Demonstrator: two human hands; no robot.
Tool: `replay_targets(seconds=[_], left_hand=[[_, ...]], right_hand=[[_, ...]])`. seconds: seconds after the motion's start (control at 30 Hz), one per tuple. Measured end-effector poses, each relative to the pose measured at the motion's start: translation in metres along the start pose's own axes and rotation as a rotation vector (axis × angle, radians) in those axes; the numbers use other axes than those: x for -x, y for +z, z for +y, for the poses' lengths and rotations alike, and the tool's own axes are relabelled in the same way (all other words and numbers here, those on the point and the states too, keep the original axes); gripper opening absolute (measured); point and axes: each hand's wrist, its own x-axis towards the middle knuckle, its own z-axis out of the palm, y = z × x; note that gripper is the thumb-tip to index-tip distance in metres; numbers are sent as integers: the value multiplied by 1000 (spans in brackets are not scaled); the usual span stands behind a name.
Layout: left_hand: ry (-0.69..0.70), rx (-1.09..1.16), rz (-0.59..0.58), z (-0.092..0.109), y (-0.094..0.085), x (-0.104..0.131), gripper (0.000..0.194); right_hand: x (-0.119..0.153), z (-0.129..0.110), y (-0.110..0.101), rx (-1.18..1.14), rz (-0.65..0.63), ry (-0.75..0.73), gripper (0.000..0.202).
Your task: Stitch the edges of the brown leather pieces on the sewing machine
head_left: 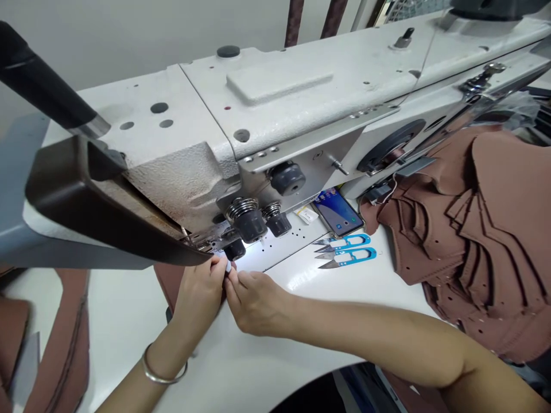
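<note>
Both hands meet beneath the head of a white sewing machine (275,109). My left hand (200,289), with a silver bangle (163,367) on its wrist, has its fingers pinched near the needle area. Against it, my right hand (256,301) has its thumb and fingers closed. A small pale bit (228,266) shows between the fingertips, too small to name. A brown leather piece (166,281) lies beside and partly behind my left hand. The needle and presser foot are hidden by the machine head and the fingers.
Two blue thread snips (355,255) lie right of the hands, below a phone (338,212) and a small white label (306,215). Stacked brown leather pieces (508,229) cover the right side. More leather strips (64,344) lie at the left. A dark curved lever (107,218) overhangs the left.
</note>
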Motion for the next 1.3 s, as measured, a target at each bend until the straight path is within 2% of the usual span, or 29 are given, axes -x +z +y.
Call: replay_targets(seconds=[0.13,0.33,0.53,0.7,0.83,1.07,1.17,1.3], left_hand=[[10,16,-49,-1,0,-3,27],[55,-9,-38,-4,-1,-7,26],[55,9,-111,-14,2,-1,29],[38,26,-140,-25,11,4,25],[25,-17,-212,-31,14,2,26],[20,-114,-216,-29,9,-11,26],[3,-119,-254,-28,7,-16,26],[-6,-105,-240,-27,6,-18,27]], right_hand=[[0,-4,-1,-43,30,-17,29],[3,-4,5,-107,-44,-18,32],[2,-2,9,-165,-252,-2,41],[-1,-1,6,-239,-390,99,45],[-2,1,5,-254,-406,136,46],[-1,4,6,-267,-435,135,46],[-1,5,5,-265,-445,120,47],[-1,5,5,-265,-466,120,48]])
